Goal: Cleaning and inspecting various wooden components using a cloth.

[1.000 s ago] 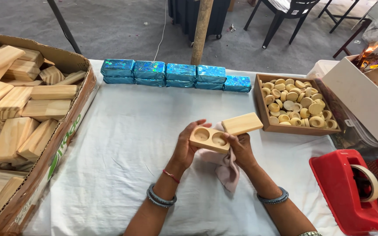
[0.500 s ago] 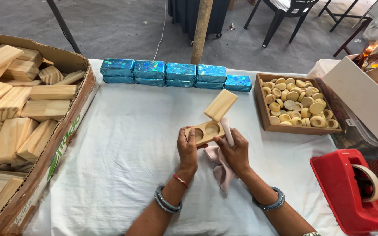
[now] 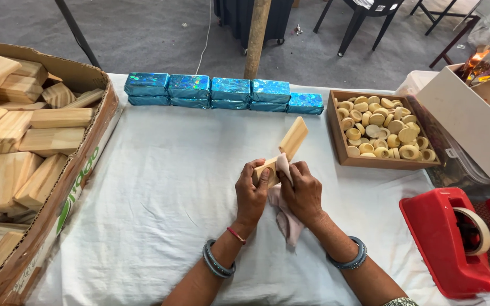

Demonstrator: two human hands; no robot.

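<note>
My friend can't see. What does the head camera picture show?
Two hands hold a small open wooden box above a white-clothed table; the left hand grips it and the right hand presses a pink cloth into it. Around it are a carton of wooden boxes, blue packets, a tray of round pieces and a red tape dispenser.

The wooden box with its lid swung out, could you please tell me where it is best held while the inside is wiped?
Probably hold the wooden box by its lower body, from its left side, as the left hand does. The lid swings up and away towards the blue packets, so it gives no firm hold. That leaves the right side clear for the right hand and its pink cloth.
</note>
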